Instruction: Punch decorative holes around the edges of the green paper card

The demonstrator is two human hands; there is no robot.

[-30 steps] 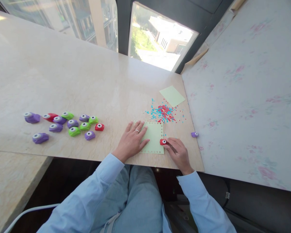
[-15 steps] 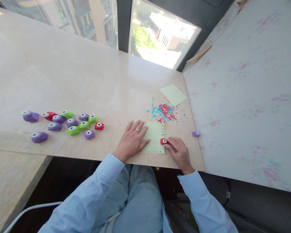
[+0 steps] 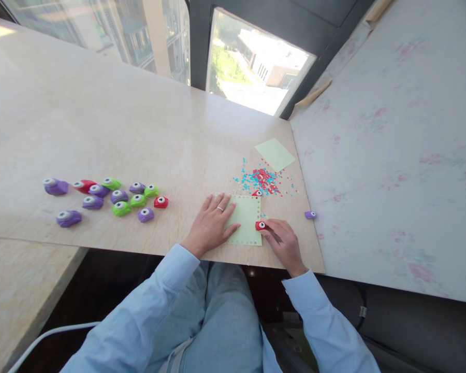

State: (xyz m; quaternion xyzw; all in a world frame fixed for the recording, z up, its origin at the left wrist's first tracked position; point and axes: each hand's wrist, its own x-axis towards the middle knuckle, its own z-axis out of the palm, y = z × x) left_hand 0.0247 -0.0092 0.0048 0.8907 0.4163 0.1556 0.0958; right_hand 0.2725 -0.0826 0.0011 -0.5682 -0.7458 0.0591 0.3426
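A pale green paper square (image 3: 247,220) with small holes along its edges lies near the front edge of the beige table (image 3: 101,124). My left hand (image 3: 212,224) presses flat on the sheet's left side, fingers spread. My right hand (image 3: 282,242) grips a small red punch (image 3: 260,226) set on the sheet's right edge. A second red punch (image 3: 258,193) sits just beyond the sheet's far right corner.
Blue and red paper bits (image 3: 262,180) are scattered beyond the sheet, with another green square (image 3: 275,154) behind them. A lone purple punch (image 3: 310,214) lies at the right. Several purple, green and red punches (image 3: 116,197) cluster at the left. A floral-patterned wall (image 3: 392,155) borders the table's right.
Both hands stay in place on the sheet and the red punch; only the camera view shifts slightly.
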